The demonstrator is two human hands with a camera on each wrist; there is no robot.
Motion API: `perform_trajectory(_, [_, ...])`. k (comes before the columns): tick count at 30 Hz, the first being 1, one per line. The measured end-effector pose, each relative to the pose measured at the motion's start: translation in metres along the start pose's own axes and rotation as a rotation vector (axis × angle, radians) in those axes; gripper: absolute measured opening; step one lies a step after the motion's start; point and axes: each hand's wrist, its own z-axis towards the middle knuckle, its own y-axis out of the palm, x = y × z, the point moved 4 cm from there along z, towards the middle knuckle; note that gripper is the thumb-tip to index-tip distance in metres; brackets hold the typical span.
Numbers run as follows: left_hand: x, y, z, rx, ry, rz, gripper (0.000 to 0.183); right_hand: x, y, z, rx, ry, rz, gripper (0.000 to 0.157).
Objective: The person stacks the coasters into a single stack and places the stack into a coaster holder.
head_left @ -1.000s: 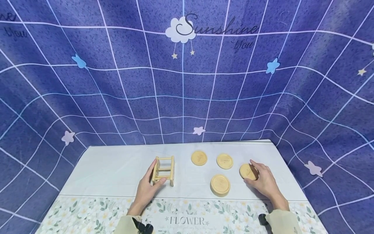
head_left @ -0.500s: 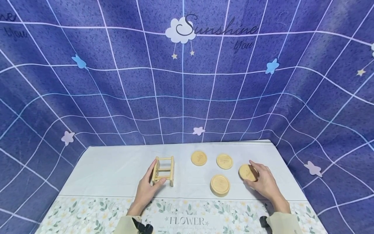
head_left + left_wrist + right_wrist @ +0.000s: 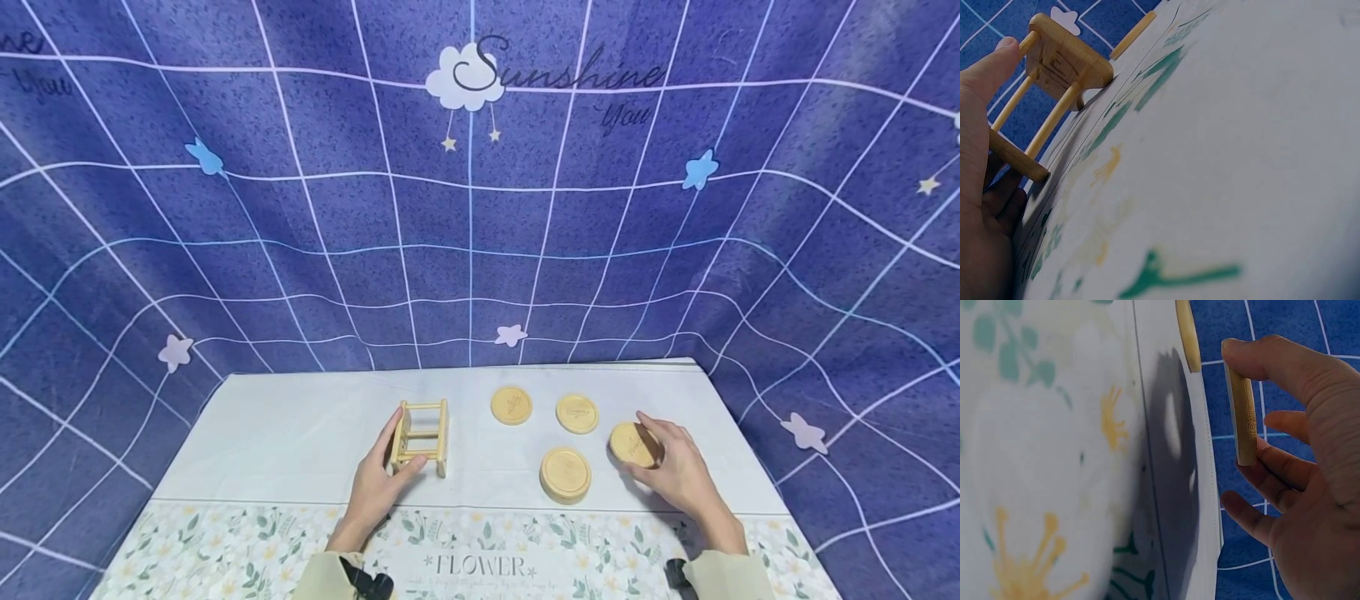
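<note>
My left hand (image 3: 380, 479) grips a small wooden rack (image 3: 442, 442) with rods between two side panels, thumb at the front rod and fingers behind the left panel. In the left wrist view the rack (image 3: 1063, 59) stands on the cloth. My right hand (image 3: 678, 467) pinches a round wooden coaster (image 3: 628, 443) between thumb and fingertips, with lettering on its top face. Seen edge-on in the right wrist view, this coaster (image 3: 1242, 419) is held off the cloth, its shadow falling beside it. Nearest to it on the table lies a small stack of round coasters (image 3: 566, 475).
Two more round coasters lie flat towards the back, one left (image 3: 512, 406) and one right (image 3: 577, 414). A white cloth (image 3: 300, 433) with a floral front band (image 3: 247, 542) covers the table. A blue gridded curtain (image 3: 465, 275) closes off the back and sides.
My right hand has shifted slightly left with the coaster, which now seems a little raised. The left hand and the rack have stayed where they were.
</note>
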Motion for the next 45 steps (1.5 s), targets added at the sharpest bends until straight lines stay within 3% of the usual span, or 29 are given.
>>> perform_trajectory(31, [0.001,-0.001,-0.001,-0.007,-0.016,-0.012,0.096,-0.034,-0.01,-0.006,0.033,-0.082,0.027,0.096])
perform_trajectory(45, [0.0,0.0,0.0,-0.005,-0.006,0.007,0.094,-0.048,-0.008,-0.012,0.074,-0.164,0.03,0.096])
